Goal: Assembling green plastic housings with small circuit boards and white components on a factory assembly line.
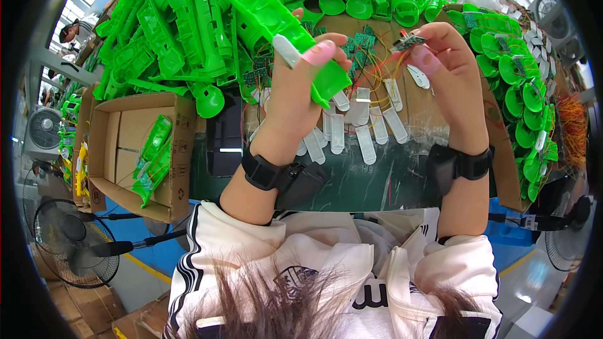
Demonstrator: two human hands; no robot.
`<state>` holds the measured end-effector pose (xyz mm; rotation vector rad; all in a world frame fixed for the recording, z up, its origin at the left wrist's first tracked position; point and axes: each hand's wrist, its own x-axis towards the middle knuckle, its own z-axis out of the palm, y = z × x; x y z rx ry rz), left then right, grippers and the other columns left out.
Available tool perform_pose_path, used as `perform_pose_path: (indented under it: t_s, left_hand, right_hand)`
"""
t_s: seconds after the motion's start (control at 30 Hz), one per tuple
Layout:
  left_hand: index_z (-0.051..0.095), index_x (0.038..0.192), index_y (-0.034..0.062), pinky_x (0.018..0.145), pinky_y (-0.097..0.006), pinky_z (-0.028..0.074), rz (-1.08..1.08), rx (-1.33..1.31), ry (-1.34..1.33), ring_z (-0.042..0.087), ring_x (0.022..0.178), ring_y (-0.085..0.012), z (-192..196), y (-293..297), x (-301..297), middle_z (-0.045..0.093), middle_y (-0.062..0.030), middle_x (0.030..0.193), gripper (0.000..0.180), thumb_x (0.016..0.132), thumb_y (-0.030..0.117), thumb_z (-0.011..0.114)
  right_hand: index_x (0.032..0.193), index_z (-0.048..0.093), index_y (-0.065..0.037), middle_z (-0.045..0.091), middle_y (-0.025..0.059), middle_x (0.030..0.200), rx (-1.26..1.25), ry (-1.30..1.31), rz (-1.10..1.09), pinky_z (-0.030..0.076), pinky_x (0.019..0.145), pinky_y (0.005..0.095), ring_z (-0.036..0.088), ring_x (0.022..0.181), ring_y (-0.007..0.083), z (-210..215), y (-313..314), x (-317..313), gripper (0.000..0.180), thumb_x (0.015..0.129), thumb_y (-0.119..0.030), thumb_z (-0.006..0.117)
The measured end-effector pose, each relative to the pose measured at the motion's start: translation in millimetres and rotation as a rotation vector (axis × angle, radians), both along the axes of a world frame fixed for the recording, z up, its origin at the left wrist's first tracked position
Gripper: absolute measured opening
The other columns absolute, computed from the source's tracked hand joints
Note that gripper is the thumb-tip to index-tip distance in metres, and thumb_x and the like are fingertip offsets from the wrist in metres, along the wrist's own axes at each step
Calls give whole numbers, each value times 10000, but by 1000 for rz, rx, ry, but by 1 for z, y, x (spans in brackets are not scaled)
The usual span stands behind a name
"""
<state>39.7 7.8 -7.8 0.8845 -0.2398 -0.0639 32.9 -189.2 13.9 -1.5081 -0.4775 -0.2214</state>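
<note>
My left hand (296, 91) is closed around a long green plastic housing (267, 16), tilted with its compartments facing up. A whitish strip (287, 50) lies against the housing beside my left thumb; whether it is attached, I cannot tell. Between thumb and fingers, my right hand (449, 66) pinches a small circuit board (407, 42). Thin red and yellow wires run from that board toward the left hand and the boards below. Under and between my hands are several white plastic strips (365, 144) and a cluster of green circuit boards (361, 47) with tangled wires.
A heap of green housings (182, 31) covers the table's far side. On the left stands a cardboard box (103, 150) holding wired green parts, near a dark flat panel (224, 138). Green round-ended parts (531, 97) line the right. Fans (72, 229) flank the dark green table (358, 185).
</note>
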Motion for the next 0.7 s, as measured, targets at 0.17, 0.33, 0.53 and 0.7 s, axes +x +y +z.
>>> perform_pose_path:
  t_s: [0.17,0.33,0.53,0.7]
  left_hand:
    - [186,1346,79,748,-297,495,12,174,-208,582,855,-166,-4,-10,-3,570,-159,1011,782,729,31,665]
    - [180,1314,74,711,-292,510,-40,237,-243,598,830,-167,-7,-13,-3,578,-158,970,750,724,-39,628]
    - [220,1287,83,667,-284,513,-2,321,-156,607,795,-161,-6,-14,-4,586,-142,934,719,711,-66,623]
    - [246,1275,79,661,-272,505,19,355,-143,605,784,-147,-6,-15,-5,602,-122,905,707,703,-47,643]
  right_hand:
    - [1090,544,12,611,44,892,178,120,60,473,707,211,580,806,87,-15,11,-11,271,825,-30,585]
    - [1069,541,49,616,79,912,215,221,72,476,694,208,587,815,98,-24,13,-14,264,825,-34,600]
    - [984,558,34,624,71,858,317,292,53,466,642,216,580,747,94,-31,17,-12,214,824,-92,622]
    - [901,574,16,626,54,761,284,352,-7,447,587,215,569,672,82,-32,16,-13,160,818,-107,634]
